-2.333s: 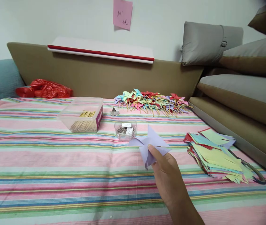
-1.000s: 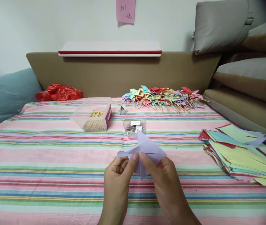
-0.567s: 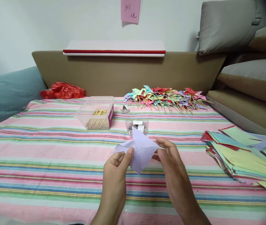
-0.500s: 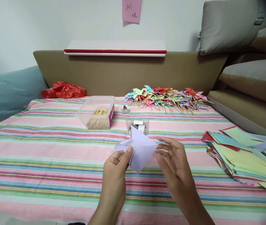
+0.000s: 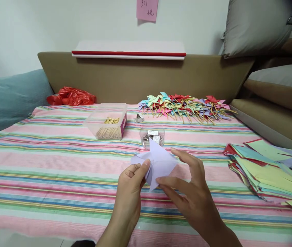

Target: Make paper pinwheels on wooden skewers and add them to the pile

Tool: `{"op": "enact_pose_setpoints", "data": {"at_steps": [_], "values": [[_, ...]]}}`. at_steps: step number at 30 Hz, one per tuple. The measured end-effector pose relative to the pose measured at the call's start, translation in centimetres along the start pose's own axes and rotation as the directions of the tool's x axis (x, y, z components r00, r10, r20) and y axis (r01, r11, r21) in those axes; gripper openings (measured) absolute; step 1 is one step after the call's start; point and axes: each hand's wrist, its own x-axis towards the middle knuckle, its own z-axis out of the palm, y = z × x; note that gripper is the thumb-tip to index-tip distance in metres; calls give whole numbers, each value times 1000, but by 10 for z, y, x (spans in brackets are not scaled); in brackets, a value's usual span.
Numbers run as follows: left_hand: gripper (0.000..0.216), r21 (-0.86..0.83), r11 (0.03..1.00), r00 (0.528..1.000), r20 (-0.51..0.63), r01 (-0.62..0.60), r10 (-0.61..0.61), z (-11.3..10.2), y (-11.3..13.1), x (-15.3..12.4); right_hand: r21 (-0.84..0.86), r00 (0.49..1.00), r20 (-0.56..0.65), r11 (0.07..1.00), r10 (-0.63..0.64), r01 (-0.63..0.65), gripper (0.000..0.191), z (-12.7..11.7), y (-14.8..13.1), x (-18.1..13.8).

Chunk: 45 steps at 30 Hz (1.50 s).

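Observation:
A lavender paper pinwheel (image 5: 163,164), its corners spread into points, is held up over the striped cloth. My left hand (image 5: 133,183) pinches it near its centre, thumb on top. With fingertips closed on the lower point of the same paper, my right hand (image 5: 191,187) grips it from the right, its index finger raised. Just behind the pinwheel stands a clear round tub (image 5: 144,139) of small metal pieces with white labels, its front partly covered by the paper.
On the right lies a stack of cut coloured paper (image 5: 272,175). Finished pinwheels on sticks (image 5: 184,106) are heaped at the back. A clear plastic box (image 5: 89,125) holds wooden sticks (image 5: 108,132). Near it sit a small metal piece (image 5: 139,118) and a red plastic bag (image 5: 74,96).
My right hand has moved from beside the paper's right point down to its lower point and now pinches it. My left hand and the pinwheel have shifted slightly right.

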Motion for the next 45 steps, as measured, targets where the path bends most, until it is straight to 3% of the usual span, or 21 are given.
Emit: {"op": "enact_pose_setpoints", "data": {"at_steps": [5,8,12,20,27,35,45], "values": [[30,71,997,999,7,-32,32,0,-1,0,190,962,19,943,273,-272,12,2,-7,0],[28,133,990,999,20,-50,48,1,-1,-3,301,872,23,829,488,-472,10,7,-10,0],[27,218,973,996,46,-81,72,3,-3,-6,407,772,40,695,635,-593,12,12,-10,2],[26,241,966,995,64,-92,79,4,-6,-7,447,720,41,632,693,-633,17,16,-9,2],[24,220,971,995,63,-90,78,5,-7,-7,469,739,56,636,671,-613,21,20,-4,-1],[26,225,971,996,53,-87,77,5,-9,-9,508,714,63,594,697,-624,20,19,-10,4],[24,210,974,997,22,-79,77,6,-10,-9,492,720,49,610,692,-621,21,18,-12,5]]}}
